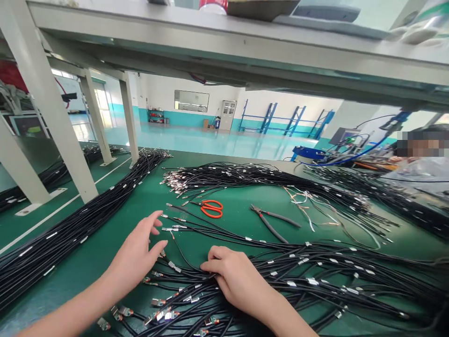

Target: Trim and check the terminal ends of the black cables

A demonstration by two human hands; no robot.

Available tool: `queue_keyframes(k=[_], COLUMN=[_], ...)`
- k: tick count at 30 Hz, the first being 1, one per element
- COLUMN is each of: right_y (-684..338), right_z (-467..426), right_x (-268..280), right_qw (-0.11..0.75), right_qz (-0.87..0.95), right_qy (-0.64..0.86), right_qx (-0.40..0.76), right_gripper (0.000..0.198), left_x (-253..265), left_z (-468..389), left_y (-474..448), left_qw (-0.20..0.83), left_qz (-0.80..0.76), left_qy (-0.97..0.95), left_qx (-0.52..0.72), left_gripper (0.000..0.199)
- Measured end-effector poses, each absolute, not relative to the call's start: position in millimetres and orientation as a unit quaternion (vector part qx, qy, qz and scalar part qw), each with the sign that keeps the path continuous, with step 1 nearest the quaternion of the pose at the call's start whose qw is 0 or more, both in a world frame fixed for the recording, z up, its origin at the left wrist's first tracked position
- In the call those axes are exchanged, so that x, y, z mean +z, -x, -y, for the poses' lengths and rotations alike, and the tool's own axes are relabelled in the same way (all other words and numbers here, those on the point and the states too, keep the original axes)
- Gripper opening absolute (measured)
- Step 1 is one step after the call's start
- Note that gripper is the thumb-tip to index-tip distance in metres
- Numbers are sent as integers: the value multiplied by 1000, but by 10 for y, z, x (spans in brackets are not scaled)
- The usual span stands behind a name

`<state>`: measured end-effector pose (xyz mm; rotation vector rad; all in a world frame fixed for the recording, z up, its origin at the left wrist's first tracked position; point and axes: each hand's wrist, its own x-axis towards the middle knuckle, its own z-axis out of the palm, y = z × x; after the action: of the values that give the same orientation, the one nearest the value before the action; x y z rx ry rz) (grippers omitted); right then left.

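Note:
My right hand (pixel 238 278) is closed on one or more thin black cables (pixel 189 270) at the near middle of the green table. Its fingertips press together, so how many cables they hold is hidden. To the left, my left hand (pixel 138 243) hovers with thumb and fingers apart, nothing visible between them. Just beyond its fingertips lie the ends of a few separate cables (pixel 210 230) with white labels. Below both hands spreads a loose pile of black cables with metal terminals (pixel 170 314) at their ends.
Orange-handled scissors (pixel 212 208) and grey-handled cutting pliers (pixel 270 219) lie past my hands. Cable bundles (pixel 245 175) stretch along the back and left. Loose pale wires (pixel 312 206) lie at right. A metal shelf frame (pixel 210 35) stands overhead. Another person (pixel 421 159) sits far right.

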<state>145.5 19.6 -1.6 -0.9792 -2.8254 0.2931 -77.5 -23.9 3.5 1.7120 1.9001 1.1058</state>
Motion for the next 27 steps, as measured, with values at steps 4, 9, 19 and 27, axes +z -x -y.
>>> queue_keyframes(k=[4,9,19,27], right_y=[-1473,-1482,-1454,-1514], right_z=[-187,-287,-608,-671], right_x=[-2,-39,-266,-273], right_qw=[71,131,120,219], right_qz=[942,926,890,872], right_qy=[313,351,420,413], right_qx=[98,35,-131,-142], right_gripper=[40,35,18,15], left_x=[78,-35,-37,-146], left_z=[454,490,214,-38], left_y=[648,383,400,492], left_qw=[30,49,151,378], left_qz=[-555,-547,-571,-579], left_qy=[-781,-830,-793,-628], left_qx=[286,99,151,355], left_gripper=[32,24,30,11])
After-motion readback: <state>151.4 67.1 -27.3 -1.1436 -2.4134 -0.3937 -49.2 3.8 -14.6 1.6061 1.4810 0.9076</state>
